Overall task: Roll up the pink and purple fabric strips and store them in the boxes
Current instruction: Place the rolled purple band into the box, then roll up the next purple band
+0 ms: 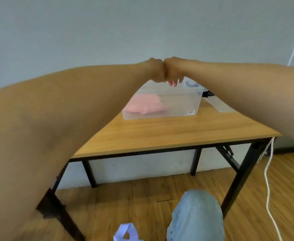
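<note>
Pink fabric strips [147, 104] lay bunched, soft-edged, inside a clear plastic box [161, 103], below the fingers. The left hand [155, 71] and right hand [173, 72] were clenched, knuckles touching, with nothing seen in either. A small white label [191, 112] on the box wall, below and right of the fingers, was too small to read.

wooden table [168, 134] bears 2 clear boxes [174, 105].

Strips [147, 105] in box [177, 108] — on table [168, 133]
</note>
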### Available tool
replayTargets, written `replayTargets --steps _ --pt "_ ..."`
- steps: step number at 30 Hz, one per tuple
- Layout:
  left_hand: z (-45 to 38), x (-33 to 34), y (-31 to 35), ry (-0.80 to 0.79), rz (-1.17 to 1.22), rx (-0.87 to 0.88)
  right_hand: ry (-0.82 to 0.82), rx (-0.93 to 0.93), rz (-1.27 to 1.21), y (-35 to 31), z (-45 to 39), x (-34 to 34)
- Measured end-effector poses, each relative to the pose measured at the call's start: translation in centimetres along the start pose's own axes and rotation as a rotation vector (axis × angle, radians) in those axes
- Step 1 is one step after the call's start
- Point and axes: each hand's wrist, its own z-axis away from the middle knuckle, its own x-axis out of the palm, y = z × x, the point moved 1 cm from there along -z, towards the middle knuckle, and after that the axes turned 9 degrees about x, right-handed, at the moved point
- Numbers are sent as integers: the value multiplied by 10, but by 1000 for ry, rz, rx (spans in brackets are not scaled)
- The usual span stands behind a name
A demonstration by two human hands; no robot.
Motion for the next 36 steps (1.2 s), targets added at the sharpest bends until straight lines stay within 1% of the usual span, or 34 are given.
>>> replayTargets --steps 1,3,4,6,10,11,13,17,20,22,23,27,32,36 --pt "68 -23 30 5 -16 -49 33 -17 -2 -15 15 4" --pt "141 -36 54 57 -28 -66 98 -55 19 -44 45 17" --pt "157 -33 51 120 -20 -89 130 -73 36 -57 58 24" --pt "194 -24 42 156 46 -155 179 -97 39 -81 83 41" --pt "261 -6 28 313 90 -201 286 -159 -35 -117 126 66" --pt "274 0 26 319 102 -214 291 -166 -52 -123 136 73" --pt "305 20 22 293 119 -216 247 -184 -74 -137 156 92" --pt "363 65 17 270 179 -249 92 -261 -22 -163 199 136" --pt "389 94 19 348 242 -252 31 -307 -15 -174 220 165" --pt "398 112 16 419 232 -226 2 -323 -41 -179 223 187" --pt "402 121 15 425 224 -224 -9 -329 -49 -181 224 198" --pt "411 164 15 371 289 -251 -60 -332 -48 -182 219 243" --pt "408 234 9 229 379 -291 -157 -311 -40 -182 200 318" --pt "406 301 -2 99 423 -318 -274 -287 -33 -184 178 390"
